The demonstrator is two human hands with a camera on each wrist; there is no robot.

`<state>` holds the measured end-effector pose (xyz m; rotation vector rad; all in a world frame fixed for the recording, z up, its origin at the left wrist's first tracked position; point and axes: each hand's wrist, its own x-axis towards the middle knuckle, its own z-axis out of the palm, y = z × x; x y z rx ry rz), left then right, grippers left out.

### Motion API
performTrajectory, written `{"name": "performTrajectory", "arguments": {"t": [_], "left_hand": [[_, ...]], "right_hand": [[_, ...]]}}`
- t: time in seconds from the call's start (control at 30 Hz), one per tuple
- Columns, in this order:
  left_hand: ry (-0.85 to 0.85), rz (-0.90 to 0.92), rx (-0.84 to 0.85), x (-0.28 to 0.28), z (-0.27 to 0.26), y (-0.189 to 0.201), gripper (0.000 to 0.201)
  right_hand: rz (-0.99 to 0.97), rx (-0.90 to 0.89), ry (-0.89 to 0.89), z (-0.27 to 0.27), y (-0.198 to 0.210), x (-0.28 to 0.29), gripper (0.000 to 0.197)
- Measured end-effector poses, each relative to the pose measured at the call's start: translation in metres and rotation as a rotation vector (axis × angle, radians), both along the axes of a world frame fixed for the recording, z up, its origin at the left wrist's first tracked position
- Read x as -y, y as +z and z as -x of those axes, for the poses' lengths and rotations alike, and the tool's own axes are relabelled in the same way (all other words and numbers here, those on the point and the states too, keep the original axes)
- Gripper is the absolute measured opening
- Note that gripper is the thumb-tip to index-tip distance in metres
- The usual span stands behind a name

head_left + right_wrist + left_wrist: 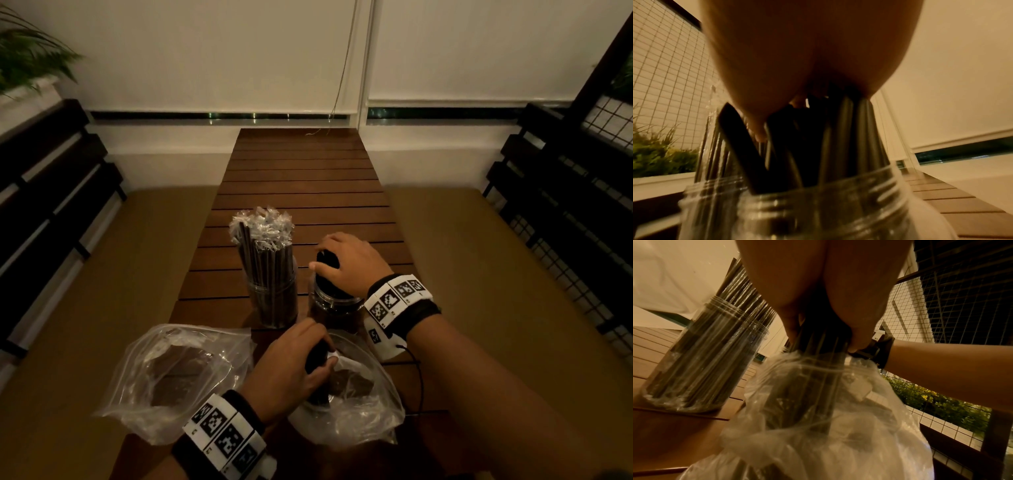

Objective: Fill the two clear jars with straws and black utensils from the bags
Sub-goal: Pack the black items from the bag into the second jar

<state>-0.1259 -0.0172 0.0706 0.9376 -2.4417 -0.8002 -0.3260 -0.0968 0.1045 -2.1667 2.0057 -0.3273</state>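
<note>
Black utensils [317, 356] are gripped by the left hand [291, 363] above their bag [370, 411]; the right hand [349, 263] holds utensils in the right jar [334, 303].

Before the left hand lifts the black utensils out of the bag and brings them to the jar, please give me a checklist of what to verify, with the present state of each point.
1. Left hand grips the utensil bundle: ok.
2. Bundle free of the bag: not ok, its lower part is inside.
3. Utensil jar upright: ok.
4. Jar mouth free: not ok, the right hand holds utensils there.
5. Room left in this jar: cannot tell.
6. Straw jar stands apart, already filled: ok.
</note>
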Motion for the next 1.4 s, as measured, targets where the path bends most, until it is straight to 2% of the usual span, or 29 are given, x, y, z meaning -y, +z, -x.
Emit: {"name": "performTrajectory", "arguments": {"t": [0.1,0.17,0.23,0.33,0.37,0.43,0.53,0.63,0.77,0.9,1.1,1.27,1.3,1.4], "left_hand": [[0.006,0.001,-0.026,0.001,-0.002,-0.002,0.014],[0.015,0.008,-0.055,0.003,-0.003,-0.003,0.015],[0.032,-0.004,-0.090,0.005,-0.002,-0.003,0.015],[0.064,-0.002,-0.130,0.005,-0.002,-0.004,0.015],[0.078,-0.003,-0.146,0.004,-0.001,-0.004,0.016],[0.095,-0.013,-0.197,0.002,0.000,-0.003,0.022],[0.100,-0.046,-0.287,-0.005,0.006,-0.003,0.046],[0.096,-0.152,-0.364,-0.011,0.011,-0.006,0.062],[0.101,-0.330,-0.424,-0.018,0.017,-0.010,0.066],[0.104,-0.384,-0.516,-0.020,0.020,-0.013,0.056],[0.068,-0.694,-0.800,-0.011,0.016,-0.015,0.048],[0.050,-0.901,-0.825,0.000,0.013,-0.008,0.049],[0.038,-0.891,-0.790,0.003,0.014,-0.006,0.051],[0.033,-0.676,-0.596,0.015,0.019,-0.004,0.049]], "right_hand": [[0.129,0.141,-0.022,0.004,0.012,-0.012,0.048],[0.318,0.315,-0.080,0.005,0.020,-0.034,0.031],[0.356,0.499,-0.148,0.002,0.020,-0.066,0.019],[-0.022,0.566,-0.112,-0.006,-0.003,-0.113,0.032],[-0.138,0.556,-0.070,-0.011,-0.014,-0.124,0.042],[-0.226,0.617,0.023,-0.020,-0.033,-0.136,0.067],[-0.211,0.765,0.051,-0.034,-0.049,-0.141,0.091],[-0.147,0.841,-0.014,-0.042,-0.062,-0.139,0.092],[-0.074,0.889,-0.054,-0.047,-0.067,-0.137,0.088],[-0.029,0.980,-0.064,-0.053,-0.073,-0.139,0.092],[0.083,1.106,-0.181,-0.053,-0.080,-0.135,0.074],[0.088,1.154,-0.221,-0.051,-0.081,-0.131,0.059],[0.094,1.158,-0.231,-0.051,-0.080,-0.130,0.055],[0.118,1.226,-0.300,-0.045,-0.075,-0.131,0.040]]}}
